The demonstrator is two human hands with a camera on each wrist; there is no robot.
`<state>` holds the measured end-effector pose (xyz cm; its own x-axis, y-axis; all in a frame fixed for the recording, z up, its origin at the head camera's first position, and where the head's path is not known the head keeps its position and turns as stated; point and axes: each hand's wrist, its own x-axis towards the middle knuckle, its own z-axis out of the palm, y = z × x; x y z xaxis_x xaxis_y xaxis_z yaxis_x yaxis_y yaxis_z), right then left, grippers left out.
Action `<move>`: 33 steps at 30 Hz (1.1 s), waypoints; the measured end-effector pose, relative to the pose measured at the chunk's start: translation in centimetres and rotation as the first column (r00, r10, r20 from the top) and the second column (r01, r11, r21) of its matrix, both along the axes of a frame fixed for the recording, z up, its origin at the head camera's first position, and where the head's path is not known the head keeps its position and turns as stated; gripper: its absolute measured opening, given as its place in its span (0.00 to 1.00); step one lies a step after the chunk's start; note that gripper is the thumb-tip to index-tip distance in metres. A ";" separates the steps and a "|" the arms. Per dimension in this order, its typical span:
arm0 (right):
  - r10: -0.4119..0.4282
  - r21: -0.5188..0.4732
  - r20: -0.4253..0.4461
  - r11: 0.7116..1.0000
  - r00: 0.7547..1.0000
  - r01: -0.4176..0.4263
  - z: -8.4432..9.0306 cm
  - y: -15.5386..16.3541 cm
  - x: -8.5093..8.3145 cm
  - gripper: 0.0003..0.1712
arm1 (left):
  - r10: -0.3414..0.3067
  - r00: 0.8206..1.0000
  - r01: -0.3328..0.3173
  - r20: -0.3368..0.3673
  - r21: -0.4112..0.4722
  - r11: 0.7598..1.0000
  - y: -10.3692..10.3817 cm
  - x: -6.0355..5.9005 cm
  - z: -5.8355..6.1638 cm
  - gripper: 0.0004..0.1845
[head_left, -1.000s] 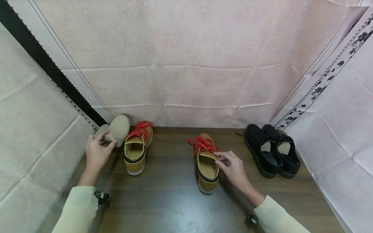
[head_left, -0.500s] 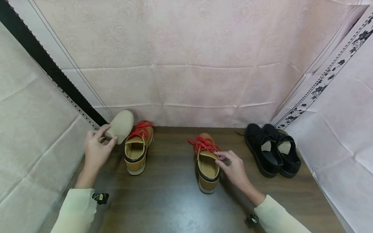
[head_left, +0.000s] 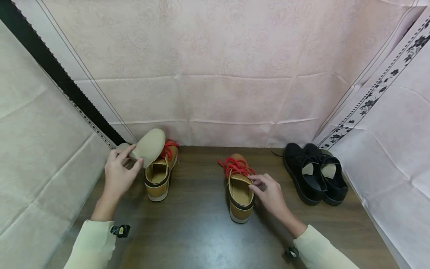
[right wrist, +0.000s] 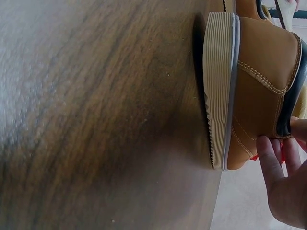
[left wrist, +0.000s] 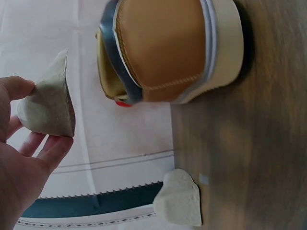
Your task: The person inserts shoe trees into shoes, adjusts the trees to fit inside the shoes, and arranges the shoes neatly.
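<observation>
My left hand [head_left: 119, 175] pinches a beige, curved toe-shaped shoe insert [head_left: 152, 146] between thumb and fingers. In the head view the insert overlaps the toe of the left tan shoe [head_left: 157, 193], covering part of its red laces. The left wrist view shows the insert [left wrist: 48, 103] from the side, hollow and bent, beside the shoe's heel. A second beige insert [left wrist: 177, 199] lies by the wall, mostly hidden behind my hand in the head view. My right hand [head_left: 268, 192] pinches the right side of the other tan shoe's [head_left: 240, 215] opening, near its red laces.
A pair of black lace-up shoes [head_left: 310, 200] stands at the right, with beige inserts inside. Pale patterned cloth [head_left: 215, 101] hangs behind, and more cloth borders both sides. The brown wood-grain surface [head_left: 188, 239] runs under the shoes.
My left hand has lifted the insert off the other one and carried it rightward until it overlaps the left tan shoe's toe. My right hand has stayed at the other shoe.
</observation>
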<state>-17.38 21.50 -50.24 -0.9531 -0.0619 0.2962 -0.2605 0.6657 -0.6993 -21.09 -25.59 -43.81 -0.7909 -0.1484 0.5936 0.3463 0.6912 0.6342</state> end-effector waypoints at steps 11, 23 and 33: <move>0.002 0.001 0.010 1.000 1.000 -0.002 0.2 0.0 -0.1 0.15 | -0.080 0.996 0.082 -0.038 0.037 0.996 1.8 0.7 0.9 0.27; -0.016 -0.004 0.075 1.000 0.997 0.016 0.2 0.0 -0.1 0.15 | -0.158 0.987 0.158 0.004 0.027 0.987 3.7 1.6 1.6 0.27; -0.005 -0.006 0.062 1.000 0.998 0.006 0.1 0.0 -0.2 0.15 | -0.236 0.972 0.236 -0.015 -0.015 0.972 6.0 2.3 2.8 0.28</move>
